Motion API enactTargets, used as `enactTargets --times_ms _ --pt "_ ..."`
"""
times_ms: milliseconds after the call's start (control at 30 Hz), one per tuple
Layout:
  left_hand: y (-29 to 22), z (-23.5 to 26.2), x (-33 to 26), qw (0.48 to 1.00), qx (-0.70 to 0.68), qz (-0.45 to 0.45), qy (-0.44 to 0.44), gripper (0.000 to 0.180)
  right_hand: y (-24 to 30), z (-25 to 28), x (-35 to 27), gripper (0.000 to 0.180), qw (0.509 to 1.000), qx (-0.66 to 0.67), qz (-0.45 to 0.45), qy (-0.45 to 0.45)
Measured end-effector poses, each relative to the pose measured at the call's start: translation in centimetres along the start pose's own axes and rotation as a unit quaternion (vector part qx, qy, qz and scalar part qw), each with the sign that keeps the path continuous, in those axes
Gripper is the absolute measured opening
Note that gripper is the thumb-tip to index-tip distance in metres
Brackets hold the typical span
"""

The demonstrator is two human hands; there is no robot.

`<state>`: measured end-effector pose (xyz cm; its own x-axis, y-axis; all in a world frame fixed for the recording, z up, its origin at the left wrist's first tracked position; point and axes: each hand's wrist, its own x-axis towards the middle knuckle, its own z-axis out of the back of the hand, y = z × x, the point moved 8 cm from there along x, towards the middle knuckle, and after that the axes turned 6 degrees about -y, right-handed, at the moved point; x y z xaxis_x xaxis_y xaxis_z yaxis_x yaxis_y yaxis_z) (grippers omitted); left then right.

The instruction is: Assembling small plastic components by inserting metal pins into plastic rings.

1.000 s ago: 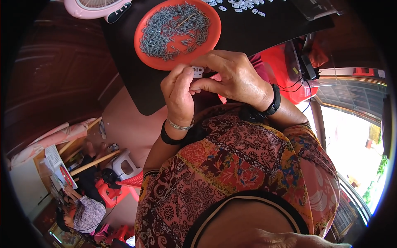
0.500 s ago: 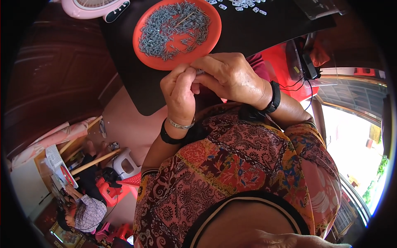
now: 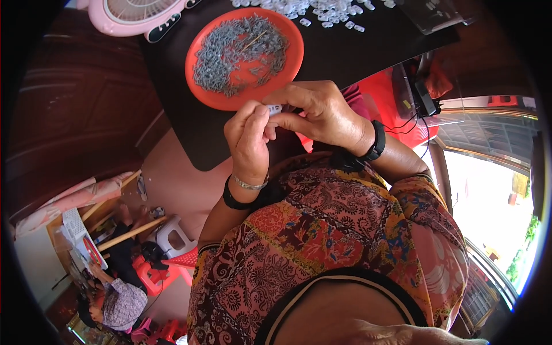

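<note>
In front of my chest, both hands meet around a small white plastic piece [image 3: 274, 108] with dark holes. My left hand [image 3: 249, 138] pinches its left end between thumb and fingers. On the other end, my right hand [image 3: 325, 112] closes with thumb and forefinger. Just beyond my hands lies a round orange-red plate [image 3: 213, 101], heaped with small grey screws [image 3: 215, 66]; a thin wooden stick [image 3: 253, 40] rests on them. Many similar white plastic pieces [image 3: 339, 12] are spread over the far part of the dark table [image 3: 192, 135].
A pink fan [image 3: 135, 14] stands at the table's far left. Clear plastic container [image 3: 428, 14] sits at the far right, above red stools [image 3: 397, 80] and dark cables. Behind on the left, another person [image 3: 122, 302] works at a small table.
The white piece shows more between my fingers, and my hands have shifted slightly. The plate and table sit a little lower in the view, with more white pieces visible.
</note>
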<state>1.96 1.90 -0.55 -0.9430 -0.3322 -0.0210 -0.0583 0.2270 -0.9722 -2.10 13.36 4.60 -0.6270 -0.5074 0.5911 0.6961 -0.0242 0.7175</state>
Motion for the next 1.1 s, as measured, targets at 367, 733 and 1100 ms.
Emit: enactTargets --times_ms 367,733,1100 --pt "0.0 -0.2 -0.1 0.998 0.039 -0.027 0.048 0.024 0.8 23.3 8.8 0.027 0.880 -0.395 -0.070 -0.256" --pt "0.8 -0.9 0.3 0.997 0.033 -0.014 0.062 0.022 -10.1 24.1 10.4 0.019 0.904 -0.420 -0.054 -0.055" --pt "0.2 -0.8 -0.2 0.997 0.044 -0.018 0.060 0.021 -13.5 12.4 8.5 0.024 0.940 -0.264 -0.146 0.162"
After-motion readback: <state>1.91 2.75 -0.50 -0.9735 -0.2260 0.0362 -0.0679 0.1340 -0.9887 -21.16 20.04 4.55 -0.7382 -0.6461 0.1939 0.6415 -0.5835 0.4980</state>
